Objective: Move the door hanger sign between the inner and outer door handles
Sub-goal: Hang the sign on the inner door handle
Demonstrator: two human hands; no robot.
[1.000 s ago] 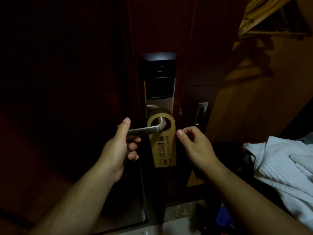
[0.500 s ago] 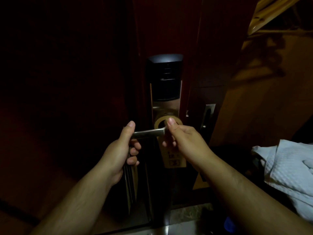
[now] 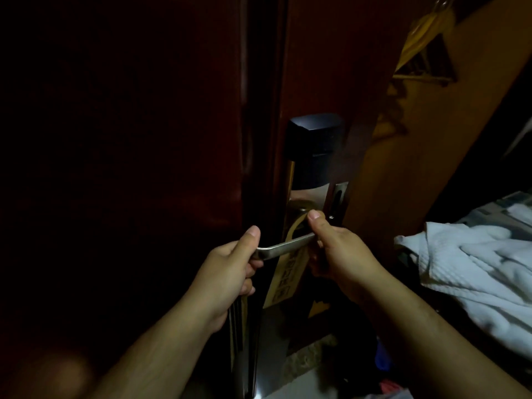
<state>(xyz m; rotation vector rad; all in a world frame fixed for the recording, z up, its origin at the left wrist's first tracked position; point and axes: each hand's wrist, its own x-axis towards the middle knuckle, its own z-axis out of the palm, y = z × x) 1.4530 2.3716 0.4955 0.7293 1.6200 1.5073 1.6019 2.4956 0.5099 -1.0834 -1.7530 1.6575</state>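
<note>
The task looks to be at an early stage. The tan cardboard door hanger sign (image 3: 288, 272) hangs on the brushed silver lever handle (image 3: 288, 245), its loop around the lever near the pivot and its printed body dangling below. It has not yet come off this handle, and carrying it round the edge of the dark red door (image 3: 322, 67) to the other handle is all left to do. The left hand (image 3: 227, 272) is closed around the lever's free end, thumb on top, forearm reaching up from below. The right hand (image 3: 339, 254) pinches the top of the sign's loop, thumb uppermost. In the dim light its other fingers are hard to make out, though they are probably curled behind the card.
</note>
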